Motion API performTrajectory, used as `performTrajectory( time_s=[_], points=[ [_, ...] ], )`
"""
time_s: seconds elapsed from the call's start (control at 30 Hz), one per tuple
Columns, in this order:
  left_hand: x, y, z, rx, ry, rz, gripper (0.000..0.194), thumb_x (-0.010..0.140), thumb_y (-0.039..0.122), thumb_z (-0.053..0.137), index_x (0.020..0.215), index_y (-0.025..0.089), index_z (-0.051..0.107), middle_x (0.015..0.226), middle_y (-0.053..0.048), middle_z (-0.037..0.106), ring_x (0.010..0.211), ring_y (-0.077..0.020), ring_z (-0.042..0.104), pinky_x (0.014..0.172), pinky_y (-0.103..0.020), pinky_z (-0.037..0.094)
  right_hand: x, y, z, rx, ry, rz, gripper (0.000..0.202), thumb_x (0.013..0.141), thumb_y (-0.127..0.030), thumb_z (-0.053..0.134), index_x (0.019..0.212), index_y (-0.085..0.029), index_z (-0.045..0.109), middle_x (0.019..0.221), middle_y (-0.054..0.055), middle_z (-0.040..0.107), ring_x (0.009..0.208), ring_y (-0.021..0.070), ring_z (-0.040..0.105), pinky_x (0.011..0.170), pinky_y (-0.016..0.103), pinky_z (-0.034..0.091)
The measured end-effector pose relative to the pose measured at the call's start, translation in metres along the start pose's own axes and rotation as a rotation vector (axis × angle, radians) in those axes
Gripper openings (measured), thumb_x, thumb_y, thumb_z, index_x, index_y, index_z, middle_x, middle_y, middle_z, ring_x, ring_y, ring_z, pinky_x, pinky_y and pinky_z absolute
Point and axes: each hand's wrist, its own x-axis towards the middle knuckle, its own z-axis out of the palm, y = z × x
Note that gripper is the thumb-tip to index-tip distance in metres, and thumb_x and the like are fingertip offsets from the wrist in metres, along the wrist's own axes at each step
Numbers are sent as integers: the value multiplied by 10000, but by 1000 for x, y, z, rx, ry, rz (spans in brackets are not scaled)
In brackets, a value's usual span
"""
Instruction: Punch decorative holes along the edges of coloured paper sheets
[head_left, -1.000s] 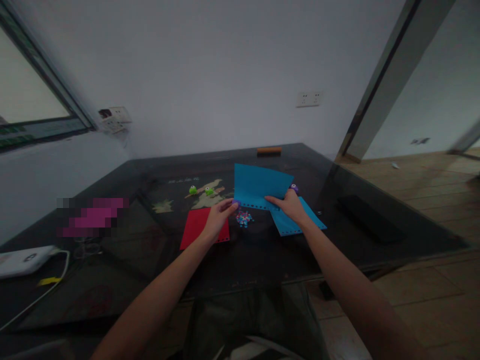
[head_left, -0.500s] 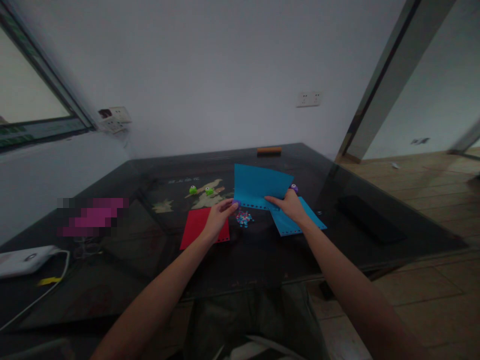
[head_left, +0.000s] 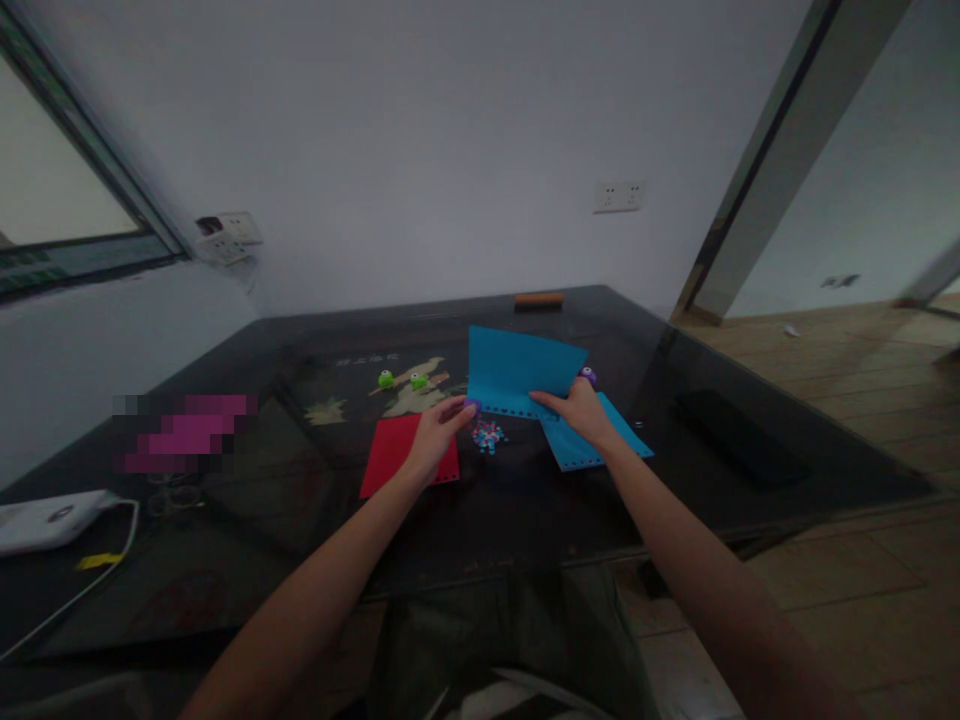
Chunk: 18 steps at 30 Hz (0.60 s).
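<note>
A blue sheet (head_left: 521,368) with a row of holes along its lower edge is held up over the table. My right hand (head_left: 577,408) pinches its lower right part, thumb in front. At the lower left corner, my left hand (head_left: 442,425) is closed on a small purple punch (head_left: 472,406), mostly hidden by the fingers. Below lies a pile of blue and pink paper bits (head_left: 488,436). Red paper (head_left: 390,455) with edge holes lies partly under my left hand. More blue paper (head_left: 592,440) with edge holes lies below my right hand.
Two green punches (head_left: 418,381) with eyes stand beyond the red paper. Another purple one (head_left: 588,376) is behind my right hand. A black case (head_left: 739,435) lies at the right, an orange-brown bar (head_left: 538,300) at the back, and a white device with a cable (head_left: 56,520) at the left.
</note>
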Motion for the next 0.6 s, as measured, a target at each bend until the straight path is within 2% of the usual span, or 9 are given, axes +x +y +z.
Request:
performTrajectory(
  time_s=[0.23, 0.6],
  points=[
    [-1, 1, 0, 3, 2, -11, 393, 706, 407, 629, 1010, 157, 637, 1019, -91, 664, 944, -244, 593, 828, -368, 450, -1, 1, 0, -24, 15, 12, 308, 648, -390, 679, 866, -181, 614, 915, 105, 676, 941, 293, 607, 853, 433, 471],
    [-1, 1, 1, 3, 17, 22, 376, 714, 387, 621, 1003, 149, 642, 1005, -99, 668, 937, -237, 598, 829, -369, 450, 0, 1, 0, 7, -1, -7, 322, 657, -369, 674, 911, -182, 612, 998, 106, 662, 966, 281, 601, 895, 433, 453]
  ],
)
